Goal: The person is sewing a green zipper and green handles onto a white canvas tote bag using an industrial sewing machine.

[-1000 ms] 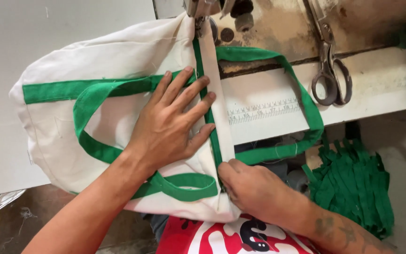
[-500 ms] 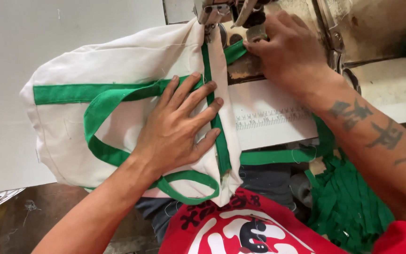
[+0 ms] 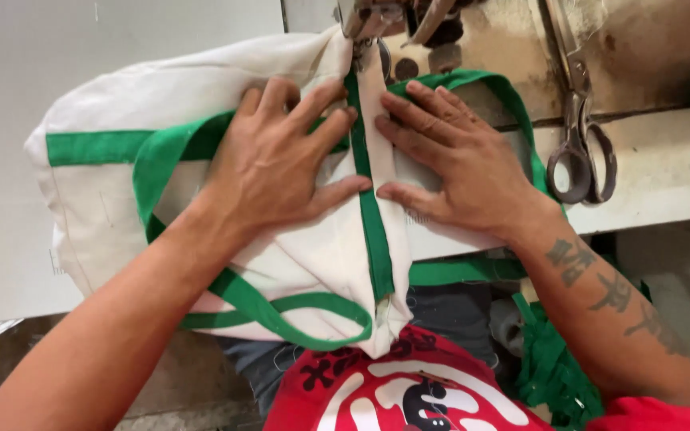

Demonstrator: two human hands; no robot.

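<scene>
A cream cloth bag (image 3: 121,207) with green trim and green handles lies across the sewing table and hangs over its near edge. A green binding strip (image 3: 370,223) runs down the bag's seam toward me. My left hand (image 3: 277,160) presses flat on the cloth just left of the strip, fingers spread. On the other side of the strip my right hand (image 3: 461,164) lies flat, fingertips touching the seam. The sewing machine's presser foot (image 3: 361,28) sits at the far end of the strip. Neither hand grips anything.
Metal scissors (image 3: 580,152) lie on the worn table at the right. A white table surface (image 3: 664,172) extends right. A heap of green strips (image 3: 553,367) hangs below the table's edge by my right arm. A pale panel (image 3: 81,48) fills the left.
My right hand came back from the machine head and now lies flat beside the seam. The left hand slid up toward the needle. The bag shifted slightly under them.
</scene>
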